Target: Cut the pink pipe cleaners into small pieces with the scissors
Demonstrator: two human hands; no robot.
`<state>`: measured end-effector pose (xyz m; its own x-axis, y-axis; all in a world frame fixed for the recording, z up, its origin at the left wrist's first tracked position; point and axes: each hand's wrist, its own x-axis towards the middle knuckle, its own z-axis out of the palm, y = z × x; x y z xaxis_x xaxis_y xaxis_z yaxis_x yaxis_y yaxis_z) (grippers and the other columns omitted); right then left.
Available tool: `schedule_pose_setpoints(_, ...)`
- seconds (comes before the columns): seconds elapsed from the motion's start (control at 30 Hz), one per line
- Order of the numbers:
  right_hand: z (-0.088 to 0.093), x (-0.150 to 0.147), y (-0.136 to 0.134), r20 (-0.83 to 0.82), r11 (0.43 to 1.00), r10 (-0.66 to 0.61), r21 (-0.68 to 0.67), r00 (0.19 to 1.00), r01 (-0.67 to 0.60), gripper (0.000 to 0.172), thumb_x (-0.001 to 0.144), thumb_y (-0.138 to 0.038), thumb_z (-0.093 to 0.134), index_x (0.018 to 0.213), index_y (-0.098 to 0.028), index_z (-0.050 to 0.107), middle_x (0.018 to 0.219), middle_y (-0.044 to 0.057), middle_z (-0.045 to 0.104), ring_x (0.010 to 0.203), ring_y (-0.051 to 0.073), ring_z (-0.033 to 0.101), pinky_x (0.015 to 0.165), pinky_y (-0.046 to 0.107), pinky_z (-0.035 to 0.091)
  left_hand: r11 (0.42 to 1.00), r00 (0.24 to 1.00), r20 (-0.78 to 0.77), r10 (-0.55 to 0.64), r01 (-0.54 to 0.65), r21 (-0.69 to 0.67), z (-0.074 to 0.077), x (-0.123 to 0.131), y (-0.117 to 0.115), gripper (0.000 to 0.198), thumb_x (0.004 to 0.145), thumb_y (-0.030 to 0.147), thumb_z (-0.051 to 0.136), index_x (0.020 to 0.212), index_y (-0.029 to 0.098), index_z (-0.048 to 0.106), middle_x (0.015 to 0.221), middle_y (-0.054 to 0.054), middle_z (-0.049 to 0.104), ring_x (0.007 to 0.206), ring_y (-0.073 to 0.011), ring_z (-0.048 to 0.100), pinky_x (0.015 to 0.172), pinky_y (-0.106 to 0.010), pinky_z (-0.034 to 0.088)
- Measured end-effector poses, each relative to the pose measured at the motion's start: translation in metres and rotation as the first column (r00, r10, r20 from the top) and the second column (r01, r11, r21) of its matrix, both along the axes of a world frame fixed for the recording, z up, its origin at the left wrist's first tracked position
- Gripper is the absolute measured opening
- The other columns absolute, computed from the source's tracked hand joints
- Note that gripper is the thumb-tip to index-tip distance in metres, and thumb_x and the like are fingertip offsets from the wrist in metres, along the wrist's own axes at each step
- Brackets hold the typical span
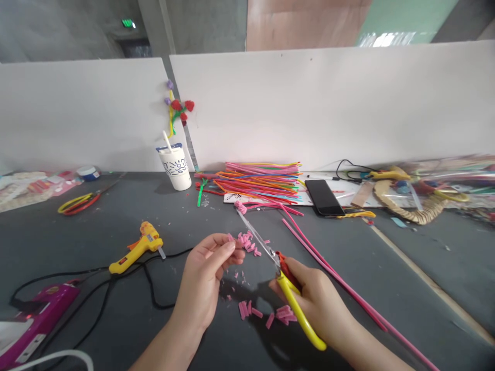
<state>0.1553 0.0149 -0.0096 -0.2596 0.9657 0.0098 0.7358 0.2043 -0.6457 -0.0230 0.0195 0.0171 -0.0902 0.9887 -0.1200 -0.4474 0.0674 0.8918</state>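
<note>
My left hand (211,263) is closed in a pinch, with a small pink piece of pipe cleaner (230,237) at its fingertips. In my right hand (315,296) are scissors (294,299) with yellow and red handles; their blades point up and left, looking closed. Just beyond my left fingertips lies a small heap of cut pink pieces (247,242). Nearer to me, more short pink pieces (284,314) are scattered below the scissors. A pink fuzzy ball (240,207) shows at the blade tips; I cannot tell whether it touches them.
A yellow glue gun (135,250) lies left, its cable near a purple power strip (42,319). Behind are a white cup (176,167), a bundle of coloured pipe cleaners (259,183) and a phone (324,197). Long pink stems (328,265) stretch along the right.
</note>
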Motion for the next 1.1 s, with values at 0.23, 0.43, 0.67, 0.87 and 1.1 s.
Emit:
schedule_pose_setpoints(0.23,0.01,-0.007,-0.002,-0.49,0.962,-0.137,-0.271,0.861,-0.001,0.015,0.074,-0.032,0.048,0.067,-0.019,0.044,0.05,-0.008,0.037,0.04,0.006,0.034,0.038,0.018,0.027,0.963,0.946,-0.199,-0.255,0.23,-0.14,-0.005,0.014,-0.004,0.005,0.069,0.02,0.062,0.068,0.016,0.06,0.06,0.001,0.06,0.055,-0.0101,0.055,0.055,-0.02,0.042)
schedule_pose_setpoints(0.43,0.017,-0.009,-0.001,-0.561,0.925,-0.207,-0.378,0.802,-0.026,0.011,0.069,-0.027,0.051,0.065,-0.02,0.043,0.042,-0.011,0.036,0.033,0.005,0.035,0.033,0.016,0.025,0.909,0.851,-0.322,-0.416,0.381,-0.167,-0.017,0.024,-0.009,0.006,0.067,0.02,0.062,0.064,0.017,0.057,0.055,0.002,0.054,0.052,-0.0121,0.054,0.05,-0.022,0.041)
schedule_pose_setpoints(0.67,0.019,-0.006,-0.002,-0.597,0.914,-0.161,-0.39,0.786,-0.109,0.009,0.068,-0.017,0.048,0.061,-0.018,0.043,0.041,-0.011,0.04,0.032,0.003,0.034,0.032,0.014,0.024,0.835,0.836,-0.101,-0.539,0.515,-0.194,-0.015,0.022,-0.011,0.012,0.073,0.022,0.056,0.07,0.012,0.061,0.062,-0.005,0.061,0.056,-0.0131,0.057,0.054,-0.024,0.043)
schedule_pose_setpoints(0.87,0.018,-0.007,-0.004,-0.638,0.908,-0.159,-0.394,0.754,-0.142,0.008,0.069,-0.02,0.048,0.063,-0.018,0.044,0.043,-0.01,0.044,0.032,0.003,0.036,0.031,0.013,0.027,0.786,0.813,0.058,-0.58,0.576,-0.222,-0.014,0.025,-0.012,0.016,0.074,0.025,0.057,0.068,0.011,0.061,0.059,-0.004,0.059,0.047,-0.0082,0.053,0.046,-0.018,0.038)
schedule_pose_setpoints(1.1,0.014,-0.005,0.001,-0.704,0.927,-0.245,-0.371,0.667,-0.052,0.005,0.066,-0.021,0.05,0.064,-0.02,0.045,0.032,-0.013,0.034,0.027,0.004,0.03,0.038,0.019,0.036,0.84,0.795,-0.276,-0.54,0.486,-0.241,-0.019,0.019,-0.007,0.033,0.079,0.032,0.049,0.051,0.014,0.051,0.047,0.001,0.051,0.039,-0.0068,0.045,0.041,-0.018,0.032)
